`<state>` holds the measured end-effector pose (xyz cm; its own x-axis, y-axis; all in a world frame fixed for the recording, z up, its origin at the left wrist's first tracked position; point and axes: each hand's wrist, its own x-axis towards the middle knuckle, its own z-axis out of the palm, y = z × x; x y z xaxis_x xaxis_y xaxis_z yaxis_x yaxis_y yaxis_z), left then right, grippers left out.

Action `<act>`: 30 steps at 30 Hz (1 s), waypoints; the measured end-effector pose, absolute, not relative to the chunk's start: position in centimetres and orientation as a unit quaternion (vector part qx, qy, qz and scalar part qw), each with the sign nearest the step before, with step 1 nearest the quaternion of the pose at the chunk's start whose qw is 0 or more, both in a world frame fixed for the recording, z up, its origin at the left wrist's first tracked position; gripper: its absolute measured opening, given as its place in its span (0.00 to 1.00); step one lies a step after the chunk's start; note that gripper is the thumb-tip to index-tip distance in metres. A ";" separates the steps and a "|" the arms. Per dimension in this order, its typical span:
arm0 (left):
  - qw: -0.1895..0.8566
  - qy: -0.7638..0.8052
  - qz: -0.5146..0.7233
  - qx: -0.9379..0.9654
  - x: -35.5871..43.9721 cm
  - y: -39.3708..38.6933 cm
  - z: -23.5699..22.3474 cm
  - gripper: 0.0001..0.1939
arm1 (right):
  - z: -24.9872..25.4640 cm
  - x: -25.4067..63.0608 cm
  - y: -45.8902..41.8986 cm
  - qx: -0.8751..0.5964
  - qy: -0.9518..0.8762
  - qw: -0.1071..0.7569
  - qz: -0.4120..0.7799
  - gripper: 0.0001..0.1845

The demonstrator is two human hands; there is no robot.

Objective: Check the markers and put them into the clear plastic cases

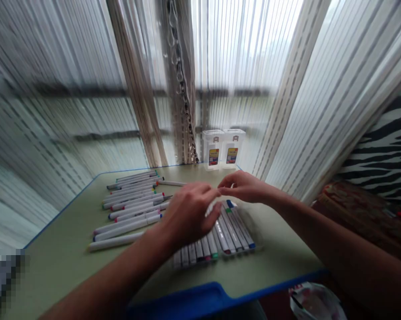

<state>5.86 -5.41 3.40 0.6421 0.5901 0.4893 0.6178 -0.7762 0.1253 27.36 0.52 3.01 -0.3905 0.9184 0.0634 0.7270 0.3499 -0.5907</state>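
My left hand (pixel 194 210) hovers over a clear tray of markers, thumb and fingers apart, nothing visible between them. Its fingertips come close to my right hand (pixel 242 186), whose thumb and fingers curl to a pinch just beyond the tray. Whatever the right fingers may hold cannot be made out. White markers (pixel 235 231) with coloured ends lie side by side in the clear tray (pixel 258 246), partly covered by my left hand. Left of the hands, a row of several loose white markers (pixel 130 224) lies on the table. One white marker (pixel 172 182) lies apart near the back.
Two clear plastic cases (pixel 214 149) with yellow labels stand at the back of the pale green table (pixel 63 235), which has a blue edge. Sheer striped curtains (pixel 87 53) hang behind it. Below the front right edge is a whitish bag (pixel 315 302).
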 end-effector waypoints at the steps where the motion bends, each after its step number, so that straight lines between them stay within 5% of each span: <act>1: 0.028 -0.367 -0.278 -0.887 4.6 -4.1 3.6 0.14 | 3.4 26.5 1.0 -0.508 -0.808 0.185 0.235 0.15; 8: 0.015 -0.606 -0.293 -0.740 -4.1 2.7 1.9 0.15 | 3.8 19.1 4.9 -0.497 -0.859 0.069 0.096 0.17; 18: -0.015 -0.634 -0.304 -0.711 -4.6 3.1 1.1 0.14 | 2.2 15.6 6.6 -0.488 -0.872 0.032 0.010 0.10; 25: -0.087 -0.625 -0.367 -0.684 -3.8 2.6 1.6 0.09 | 3.5 19.0 3.5 -0.502 -0.859 0.102 -0.013 0.10; 30: -0.243 -0.577 -0.423 -0.655 -2.4 2.6 1.7 0.19 | 3.6 21.1 1.1 -0.503 -0.834 0.228 0.007 0.06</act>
